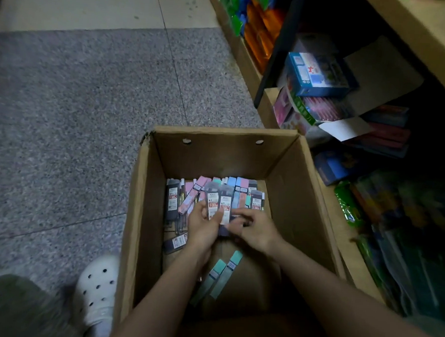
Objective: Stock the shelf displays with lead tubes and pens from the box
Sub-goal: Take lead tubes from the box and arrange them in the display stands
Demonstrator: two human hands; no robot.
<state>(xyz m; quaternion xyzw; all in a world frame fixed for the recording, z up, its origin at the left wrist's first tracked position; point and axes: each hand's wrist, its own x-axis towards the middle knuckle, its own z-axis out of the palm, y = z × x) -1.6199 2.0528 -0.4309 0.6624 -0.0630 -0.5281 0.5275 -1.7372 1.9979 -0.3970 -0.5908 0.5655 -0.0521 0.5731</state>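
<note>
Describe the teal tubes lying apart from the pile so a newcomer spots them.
Find the cardboard box on the floor. On its bottom, nearer the camera than the hands, two teal tubes lie side by side, alone, while the other tubes crowd the far end.

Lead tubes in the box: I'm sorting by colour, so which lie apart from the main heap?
The two teal lead tubes, side by side on the cardboard box floor nearest the person, between the forearms; the rest cluster at the far wall.

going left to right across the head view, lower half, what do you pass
white clog → left wall of the cardboard box → black lead tubes → left hand → right hand → box's right wall → green packets on the low shelf
</note>
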